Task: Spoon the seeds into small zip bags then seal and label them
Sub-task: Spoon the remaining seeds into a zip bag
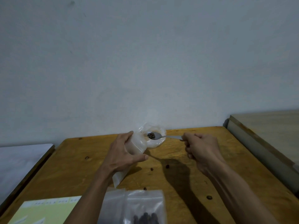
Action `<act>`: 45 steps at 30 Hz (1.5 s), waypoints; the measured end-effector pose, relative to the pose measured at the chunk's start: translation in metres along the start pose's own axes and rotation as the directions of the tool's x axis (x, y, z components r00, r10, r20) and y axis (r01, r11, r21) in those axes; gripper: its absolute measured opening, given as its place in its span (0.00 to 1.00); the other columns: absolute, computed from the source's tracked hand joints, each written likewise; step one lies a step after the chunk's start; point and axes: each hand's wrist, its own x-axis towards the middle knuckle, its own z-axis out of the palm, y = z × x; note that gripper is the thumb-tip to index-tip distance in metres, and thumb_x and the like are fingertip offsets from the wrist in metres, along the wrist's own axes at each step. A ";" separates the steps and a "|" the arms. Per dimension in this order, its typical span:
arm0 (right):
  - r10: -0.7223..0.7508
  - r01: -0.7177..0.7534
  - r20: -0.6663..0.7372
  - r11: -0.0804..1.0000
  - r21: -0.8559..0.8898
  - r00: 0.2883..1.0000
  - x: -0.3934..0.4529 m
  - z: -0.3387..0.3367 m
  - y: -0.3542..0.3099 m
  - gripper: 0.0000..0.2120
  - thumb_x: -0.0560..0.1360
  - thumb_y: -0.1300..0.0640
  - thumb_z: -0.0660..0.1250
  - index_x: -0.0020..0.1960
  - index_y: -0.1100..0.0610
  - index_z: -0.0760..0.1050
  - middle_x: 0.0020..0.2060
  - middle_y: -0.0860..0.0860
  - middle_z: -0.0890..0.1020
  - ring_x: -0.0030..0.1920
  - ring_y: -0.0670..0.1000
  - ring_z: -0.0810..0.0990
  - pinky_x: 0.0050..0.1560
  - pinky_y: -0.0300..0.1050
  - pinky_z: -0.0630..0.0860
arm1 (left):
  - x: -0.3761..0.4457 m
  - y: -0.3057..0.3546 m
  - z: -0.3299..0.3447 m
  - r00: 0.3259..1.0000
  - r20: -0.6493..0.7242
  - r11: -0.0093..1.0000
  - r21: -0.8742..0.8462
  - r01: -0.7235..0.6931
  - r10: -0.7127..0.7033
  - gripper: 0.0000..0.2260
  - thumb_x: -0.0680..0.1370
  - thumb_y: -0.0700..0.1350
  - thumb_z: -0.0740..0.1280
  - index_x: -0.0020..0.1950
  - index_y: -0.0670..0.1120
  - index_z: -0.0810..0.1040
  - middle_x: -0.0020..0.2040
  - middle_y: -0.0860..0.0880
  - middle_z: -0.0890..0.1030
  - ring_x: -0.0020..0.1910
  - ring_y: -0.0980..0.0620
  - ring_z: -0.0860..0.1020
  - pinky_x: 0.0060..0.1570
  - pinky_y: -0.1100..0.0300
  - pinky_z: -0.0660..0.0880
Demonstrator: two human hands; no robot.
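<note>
My left hand (123, 152) grips a small clear zip bag (137, 145) and holds it tilted, its mouth pointing up and to the right. My right hand (201, 148) holds the handle of a metal spoon (156, 136). The spoon's bowl carries dark seeds (151, 135) and hovers at the bag's mouth, over a clear plastic seed bag (157, 132) lying at the table's far edge. Near the front edge lie zip bags (144, 206), one with dark seeds in it.
The wooden table (186, 159) has a few loose seeds (167, 166) scattered on it. A pale yellow label sheet (48, 210) lies at the front left. A white surface (19, 160) adjoins on the left, a beige one (267, 135) on the right. The wall stands right behind.
</note>
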 end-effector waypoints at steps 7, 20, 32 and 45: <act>-0.410 0.463 0.215 0.798 -0.385 0.886 -0.010 0.029 -0.013 0.12 0.77 0.59 0.70 0.38 0.65 0.81 0.27 0.51 0.77 0.25 0.51 0.71 0.27 0.44 0.69 | -0.010 -0.006 -0.013 0.997 -0.021 0.995 -0.055 -0.081 0.080 0.54 0.55 0.70 0.78 0.76 0.52 0.66 0.66 0.56 0.72 0.62 0.55 0.73 0.58 0.59 0.76; -0.377 0.239 -0.365 0.898 -0.369 0.851 0.054 0.005 0.030 0.10 0.78 0.52 0.68 0.44 0.54 0.85 0.34 0.50 0.84 0.39 0.55 0.83 0.44 0.57 0.83 | -0.012 -0.002 -0.011 0.985 -0.167 0.972 -0.219 -0.087 0.050 0.44 0.64 0.55 0.83 0.76 0.52 0.67 0.63 0.57 0.70 0.61 0.53 0.72 0.50 0.62 0.76; -0.266 -0.030 -0.315 0.719 -0.694 0.911 0.086 0.014 0.107 0.07 0.79 0.53 0.66 0.46 0.51 0.82 0.34 0.48 0.80 0.35 0.49 0.79 0.34 0.44 0.77 | -0.022 0.009 -0.016 0.985 -0.138 0.936 -0.322 -0.140 0.100 0.42 0.61 0.59 0.80 0.72 0.61 0.65 0.61 0.65 0.69 0.59 0.61 0.73 0.38 0.73 0.76; -0.302 0.432 0.328 0.770 -0.470 0.895 -0.008 0.042 0.048 0.15 0.74 0.49 0.74 0.60 0.44 0.81 0.53 0.40 0.82 0.51 0.40 0.78 0.48 0.39 0.77 | -0.024 0.029 -0.019 0.994 -0.112 0.903 -0.425 -0.061 0.015 0.50 0.58 0.71 0.75 0.76 0.59 0.61 0.69 0.56 0.68 0.66 0.54 0.71 0.47 0.68 0.75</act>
